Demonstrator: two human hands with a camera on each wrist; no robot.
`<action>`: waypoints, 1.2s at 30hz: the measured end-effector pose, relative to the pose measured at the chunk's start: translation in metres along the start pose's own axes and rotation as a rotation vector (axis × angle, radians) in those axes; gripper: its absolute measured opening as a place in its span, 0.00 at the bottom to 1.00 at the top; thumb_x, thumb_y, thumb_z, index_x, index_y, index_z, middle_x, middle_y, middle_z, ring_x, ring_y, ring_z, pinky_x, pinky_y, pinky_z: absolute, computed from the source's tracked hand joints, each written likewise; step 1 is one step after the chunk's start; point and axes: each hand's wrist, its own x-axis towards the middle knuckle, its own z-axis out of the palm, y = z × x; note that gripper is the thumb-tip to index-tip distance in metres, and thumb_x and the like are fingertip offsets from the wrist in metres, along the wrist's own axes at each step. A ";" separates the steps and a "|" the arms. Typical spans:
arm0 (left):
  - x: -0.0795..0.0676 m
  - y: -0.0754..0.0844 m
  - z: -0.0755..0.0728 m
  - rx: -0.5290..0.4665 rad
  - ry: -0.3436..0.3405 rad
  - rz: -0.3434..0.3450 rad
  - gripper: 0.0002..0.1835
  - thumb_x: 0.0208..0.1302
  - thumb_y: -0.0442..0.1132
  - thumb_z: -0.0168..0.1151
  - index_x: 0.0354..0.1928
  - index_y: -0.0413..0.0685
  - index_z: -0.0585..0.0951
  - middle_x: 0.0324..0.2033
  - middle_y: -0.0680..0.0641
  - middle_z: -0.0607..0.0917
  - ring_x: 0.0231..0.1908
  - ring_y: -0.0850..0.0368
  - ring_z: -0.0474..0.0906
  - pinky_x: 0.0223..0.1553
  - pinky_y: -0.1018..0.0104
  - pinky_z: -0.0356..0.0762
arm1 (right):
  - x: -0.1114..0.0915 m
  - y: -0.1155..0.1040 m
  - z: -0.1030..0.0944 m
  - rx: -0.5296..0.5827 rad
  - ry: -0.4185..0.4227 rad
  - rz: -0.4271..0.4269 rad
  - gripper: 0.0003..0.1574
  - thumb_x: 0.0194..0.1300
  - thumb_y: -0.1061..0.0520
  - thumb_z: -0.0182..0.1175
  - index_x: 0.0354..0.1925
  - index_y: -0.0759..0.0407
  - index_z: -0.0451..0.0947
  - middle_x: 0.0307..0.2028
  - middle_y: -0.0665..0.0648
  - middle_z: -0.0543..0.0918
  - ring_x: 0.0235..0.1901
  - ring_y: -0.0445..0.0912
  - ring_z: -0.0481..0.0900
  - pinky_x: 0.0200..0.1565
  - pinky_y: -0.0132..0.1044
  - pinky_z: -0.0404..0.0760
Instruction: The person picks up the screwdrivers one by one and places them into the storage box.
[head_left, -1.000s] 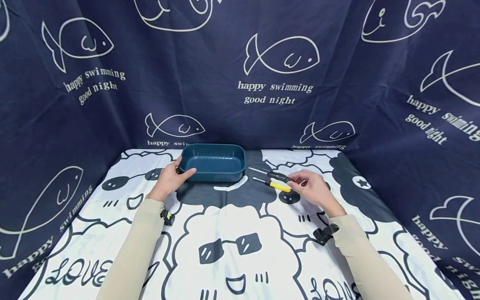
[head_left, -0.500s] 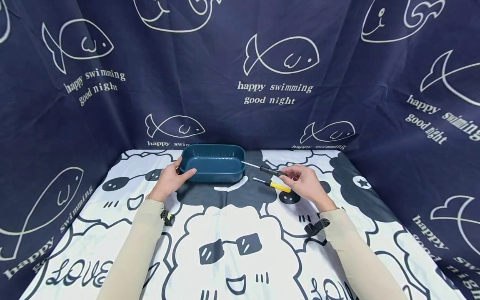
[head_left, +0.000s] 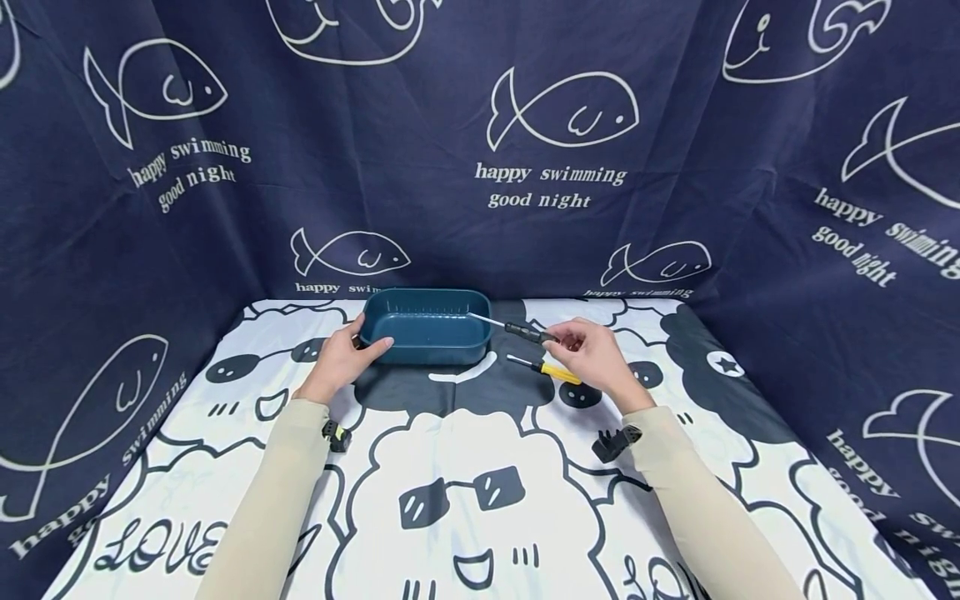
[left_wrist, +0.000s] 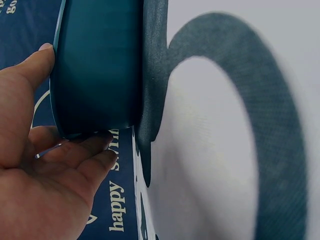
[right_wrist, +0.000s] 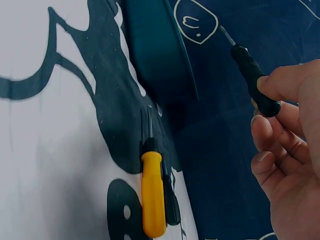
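Note:
A dark teal plastic bin (head_left: 427, 355) stands near the back of the table. My left hand (head_left: 339, 360) grips its left front corner, thumb at the front rim and fingers along the left end; the left wrist view shows the fingers against the bin's wall (left_wrist: 100, 65). My right hand (head_left: 592, 354) pinches a black-handled screwdriver (head_left: 522, 332) by its handle end. Its metal shaft points left over the bin's right rim. Below it lies a yellow-handled screwdriver (head_left: 558, 372), partly behind the right hand. In the right wrist view, a dark handle (right_wrist: 172, 202) lies beside the yellow one (right_wrist: 153, 195).
White cloth (head_left: 465, 442) with cartoon sheep covers the table. Dark blue fabric (head_left: 450, 150) printed with fish hangs at the back and both sides, close behind the bin. A black device (head_left: 615, 443) is strapped to my right wrist, another (head_left: 336, 435) to my left.
My right hand has lifted the black screwdriver and carried it left, bringing its shaft over the bin's right rim. The left hand, bin and yellow screwdriver have stayed put.

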 end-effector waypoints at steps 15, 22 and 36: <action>0.001 -0.003 0.001 0.038 0.018 0.000 0.51 0.72 0.60 0.63 0.82 0.38 0.51 0.74 0.29 0.66 0.70 0.35 0.70 0.67 0.44 0.72 | 0.013 -0.014 0.016 0.023 0.013 0.011 0.11 0.65 0.55 0.73 0.46 0.55 0.90 0.33 0.53 0.83 0.31 0.47 0.77 0.33 0.35 0.74; 0.001 -0.004 0.002 0.033 0.019 -0.008 0.51 0.72 0.61 0.62 0.82 0.39 0.51 0.74 0.29 0.65 0.71 0.35 0.69 0.68 0.44 0.71 | 0.022 -0.018 0.030 0.059 0.016 0.008 0.10 0.65 0.55 0.72 0.45 0.56 0.90 0.32 0.53 0.83 0.30 0.46 0.77 0.33 0.35 0.74; 0.000 -0.002 0.002 0.005 0.005 -0.011 0.52 0.71 0.62 0.62 0.82 0.42 0.50 0.75 0.30 0.64 0.72 0.36 0.67 0.67 0.45 0.72 | 0.040 -0.034 0.060 0.100 -0.011 0.017 0.06 0.67 0.55 0.71 0.42 0.53 0.89 0.29 0.52 0.81 0.30 0.47 0.75 0.33 0.39 0.73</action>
